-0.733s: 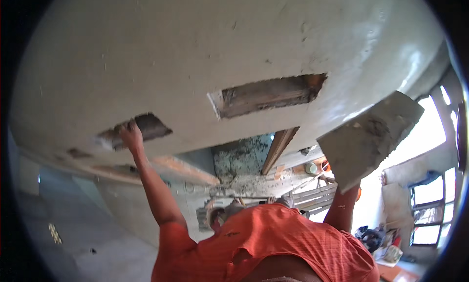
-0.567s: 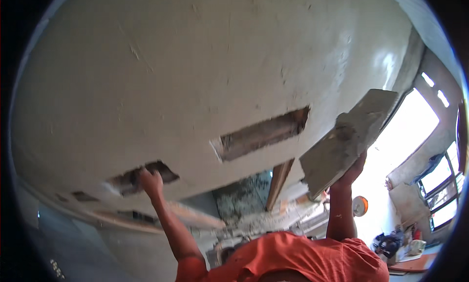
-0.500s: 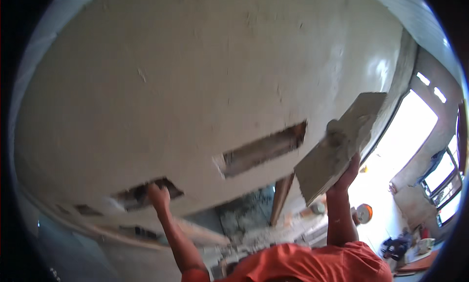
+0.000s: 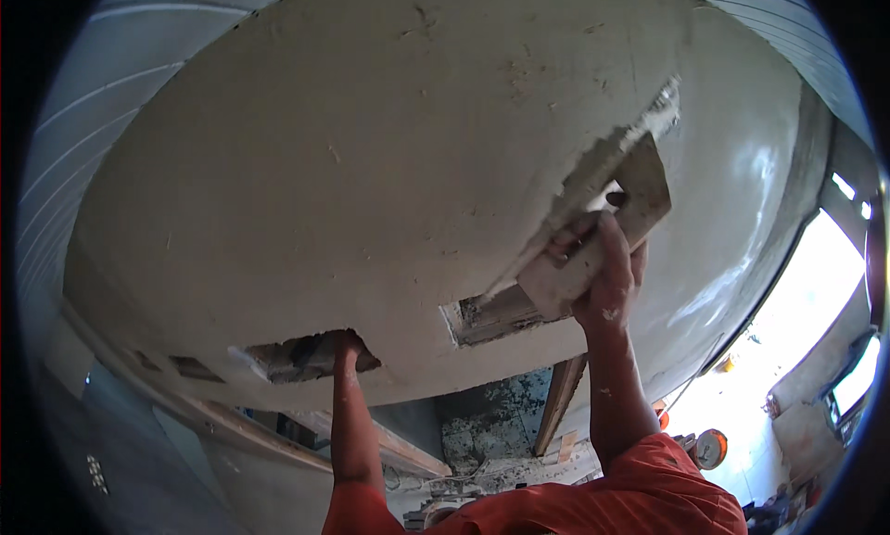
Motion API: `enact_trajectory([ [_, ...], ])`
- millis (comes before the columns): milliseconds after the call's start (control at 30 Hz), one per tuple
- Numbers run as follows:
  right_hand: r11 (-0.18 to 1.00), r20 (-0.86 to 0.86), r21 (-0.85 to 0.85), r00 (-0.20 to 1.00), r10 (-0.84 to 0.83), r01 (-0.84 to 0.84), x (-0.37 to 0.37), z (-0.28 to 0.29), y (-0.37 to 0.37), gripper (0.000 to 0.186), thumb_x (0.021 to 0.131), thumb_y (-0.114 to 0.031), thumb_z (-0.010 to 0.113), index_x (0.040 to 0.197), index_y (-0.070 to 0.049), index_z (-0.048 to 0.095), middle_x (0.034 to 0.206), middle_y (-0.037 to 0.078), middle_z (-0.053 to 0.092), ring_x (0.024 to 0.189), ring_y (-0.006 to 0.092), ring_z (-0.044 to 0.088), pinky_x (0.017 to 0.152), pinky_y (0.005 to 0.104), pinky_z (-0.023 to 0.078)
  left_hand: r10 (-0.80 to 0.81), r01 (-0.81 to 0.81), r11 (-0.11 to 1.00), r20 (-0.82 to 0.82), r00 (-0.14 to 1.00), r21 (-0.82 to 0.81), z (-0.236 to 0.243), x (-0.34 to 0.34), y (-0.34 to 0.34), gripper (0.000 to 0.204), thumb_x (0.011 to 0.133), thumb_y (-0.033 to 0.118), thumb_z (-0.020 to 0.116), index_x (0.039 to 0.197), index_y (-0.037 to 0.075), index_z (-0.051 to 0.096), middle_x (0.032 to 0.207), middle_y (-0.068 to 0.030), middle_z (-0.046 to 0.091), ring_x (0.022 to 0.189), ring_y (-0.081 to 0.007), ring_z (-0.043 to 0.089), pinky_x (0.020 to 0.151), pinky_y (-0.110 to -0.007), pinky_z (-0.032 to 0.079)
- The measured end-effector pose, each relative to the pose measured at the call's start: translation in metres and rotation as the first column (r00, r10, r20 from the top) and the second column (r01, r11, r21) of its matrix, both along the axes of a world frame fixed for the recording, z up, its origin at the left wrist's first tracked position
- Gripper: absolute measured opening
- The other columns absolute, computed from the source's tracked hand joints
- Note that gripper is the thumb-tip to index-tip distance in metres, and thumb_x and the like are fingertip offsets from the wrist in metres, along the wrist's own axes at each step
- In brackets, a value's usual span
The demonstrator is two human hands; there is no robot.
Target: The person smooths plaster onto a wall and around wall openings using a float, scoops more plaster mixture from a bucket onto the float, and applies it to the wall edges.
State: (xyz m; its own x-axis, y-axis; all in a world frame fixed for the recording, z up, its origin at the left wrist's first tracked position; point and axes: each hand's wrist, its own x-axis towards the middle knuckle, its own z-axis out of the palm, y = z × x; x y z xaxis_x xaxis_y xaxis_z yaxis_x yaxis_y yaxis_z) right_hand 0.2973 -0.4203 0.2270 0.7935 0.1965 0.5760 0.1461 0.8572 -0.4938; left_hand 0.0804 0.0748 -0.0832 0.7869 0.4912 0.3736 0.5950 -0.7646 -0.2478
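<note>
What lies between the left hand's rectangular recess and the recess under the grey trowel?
Head view: only a bare stretch of smooth pale plastered surface separates the left recess from the right recess beneath the grey trowel.

A broad, pale plastered ceiling surface (image 4: 371,164) fills most of the view, rough with small flecks and scratches. A second rectangular cut-out hole (image 4: 181,366) lies further left, small and dark. Below the ceiling's edge a brown wooden prop (image 4: 559,405) stands tilted, beside a patch of blue-grey stained wall (image 4: 491,422). A long pale timber beam (image 4: 278,433) runs along the lower left. At lower right, near the bright window opening (image 4: 816,350), sits a round orange-rimmed object (image 4: 710,448) — too small to identify — amid clutter.
</note>
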Motion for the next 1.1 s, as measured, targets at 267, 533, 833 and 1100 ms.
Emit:
enact_trajectory([
  [267,0.692,0.571,-0.311,0.710,-0.412,0.651,-0.027,0.029,0.079,0.046,0.089,-0.022,0.068,0.121,0.001,0.043,0.090,0.018,0.067,0.071,0.0293,0.068,0.063,0.0383,0.055,-0.011,0.006,1.000,-0.218,0.976,-0.020,-0.059,0.026,0.034,0.028,0.082,0.030,0.057,0.083,0.009,0.076,0.090,-0.0150,0.073,0.086,-0.0318,0.070,0.076,-0.045,0.053],
  [533,0.431,0.772,-0.383,0.540,-0.336,0.817,-0.024,0.067,0.084,0.057,0.078,-0.015,0.073,0.123,-0.004,0.040,0.092,0.024,0.065,0.085,0.0460,0.064,0.072,0.0520,0.051,-0.003,0.037,0.983,-0.190,0.982,0.179,-0.112,0.001,0.084,0.024,0.081,0.026,0.059,0.085,0.009,0.075,0.093,-0.0150,0.072,0.088,-0.0322,0.069,0.077,-0.046,0.051],
  [833,0.584,0.628,-0.202,0.562,-0.539,0.786,0.073,0.090,0.036,0.057,0.081,-0.014,0.078,0.128,0.001,0.049,0.094,0.013,0.068,0.073,0.0174,0.065,0.060,0.0315,0.054,0.018,0.005,0.980,-0.111,0.994,0.200,-0.104,-0.012,0.070,0.020,0.076,0.023,0.060,0.074,0.009,0.074,0.081,-0.0143,0.072,0.075,-0.0309,0.069,0.067,-0.044,0.052],
  [1100,0.481,0.255,-0.342,0.573,-0.779,0.807,0.176,-0.005,-0.057,0.052,0.085,-0.018,0.074,0.131,-0.003,0.053,0.110,0.013,0.064,0.096,0.0186,0.061,0.083,0.0328,0.050,0.015,-0.001,0.987,-0.084,0.996,0.161,0.021,0.016,-0.035,0.022,0.079,0.024,0.059,0.081,0.011,0.076,0.081,-0.0135,0.072,0.077,-0.0295,0.069,0.068,-0.043,0.051],
])
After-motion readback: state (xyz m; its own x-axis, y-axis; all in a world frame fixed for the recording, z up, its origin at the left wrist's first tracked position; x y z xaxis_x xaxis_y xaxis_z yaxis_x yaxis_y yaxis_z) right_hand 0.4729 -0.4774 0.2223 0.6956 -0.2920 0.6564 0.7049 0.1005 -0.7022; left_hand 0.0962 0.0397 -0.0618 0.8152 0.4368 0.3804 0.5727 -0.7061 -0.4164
